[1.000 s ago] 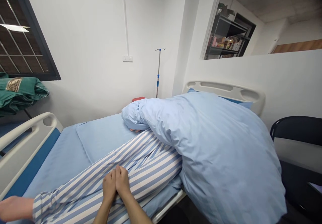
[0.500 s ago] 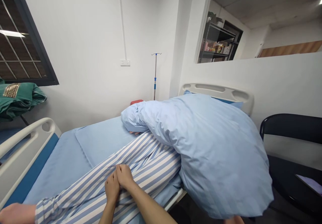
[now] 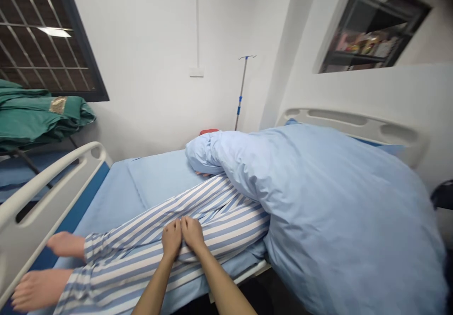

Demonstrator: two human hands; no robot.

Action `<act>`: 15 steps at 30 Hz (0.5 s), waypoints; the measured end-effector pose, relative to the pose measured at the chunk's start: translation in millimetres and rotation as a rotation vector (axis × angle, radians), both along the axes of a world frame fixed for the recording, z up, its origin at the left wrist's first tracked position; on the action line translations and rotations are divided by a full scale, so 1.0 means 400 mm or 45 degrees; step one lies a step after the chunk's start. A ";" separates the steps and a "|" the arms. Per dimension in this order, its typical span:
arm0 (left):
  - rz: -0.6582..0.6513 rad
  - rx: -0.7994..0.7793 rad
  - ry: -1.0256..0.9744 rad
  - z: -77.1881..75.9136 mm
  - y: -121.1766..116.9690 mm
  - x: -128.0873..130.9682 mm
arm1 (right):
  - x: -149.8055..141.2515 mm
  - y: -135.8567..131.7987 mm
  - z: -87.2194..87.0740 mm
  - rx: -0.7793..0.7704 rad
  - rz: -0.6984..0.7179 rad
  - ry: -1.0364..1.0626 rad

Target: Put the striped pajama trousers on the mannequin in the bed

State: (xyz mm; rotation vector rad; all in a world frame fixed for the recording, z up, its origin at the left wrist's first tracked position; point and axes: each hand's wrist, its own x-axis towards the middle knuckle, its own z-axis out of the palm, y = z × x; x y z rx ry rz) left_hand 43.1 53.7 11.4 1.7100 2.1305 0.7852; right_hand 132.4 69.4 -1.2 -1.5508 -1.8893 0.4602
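Observation:
A figure in blue-and-white striped trousers (image 3: 148, 263) lies on the bed, bare feet (image 3: 44, 289) at the left end. My left hand (image 3: 171, 237) and my right hand (image 3: 192, 233) are side by side, thumbs together, on the trousers around knee height. The fingers of both curl down over the striped cloth, and their tips are hidden. A light blue quilt (image 3: 311, 192) is folded back over the upper body, covering everything above the thighs. A bit of the figure's fingers shows under its far edge.
The bed has a footboard (image 3: 88, 157) at left and a headboard (image 3: 357, 117) at right. An IV pole (image 3: 242, 88) and something red (image 3: 208, 131) stand behind it. Folded green cloth (image 3: 31, 112) lies at far left. A dark chair (image 3: 444, 194) is partly visible at right.
My view has turned left, showing both feet and more of the footboard. My hands have shifted from overlapping to level, side by side, still on the trousers.

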 end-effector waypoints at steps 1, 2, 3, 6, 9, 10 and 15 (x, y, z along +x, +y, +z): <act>-0.018 0.002 -0.033 0.002 -0.002 0.002 | 0.000 0.000 0.002 -0.009 0.007 0.019; -0.031 0.003 -0.062 0.003 -0.003 0.002 | 0.001 0.000 0.005 -0.019 0.018 0.046; -0.033 0.000 -0.084 0.003 -0.002 0.003 | 0.003 0.002 0.006 -0.031 0.027 0.080; -0.002 -0.015 -0.154 0.002 0.011 0.006 | 0.012 0.010 -0.001 -0.041 0.054 0.223; 0.021 0.009 -0.246 0.016 0.041 0.026 | 0.023 0.018 -0.013 -0.016 0.070 0.442; 0.030 0.029 -0.279 0.026 0.054 0.037 | 0.027 0.021 -0.016 -0.008 0.074 0.523; 0.038 0.131 -0.434 0.079 0.114 0.092 | 0.039 0.029 -0.013 -0.024 0.025 0.801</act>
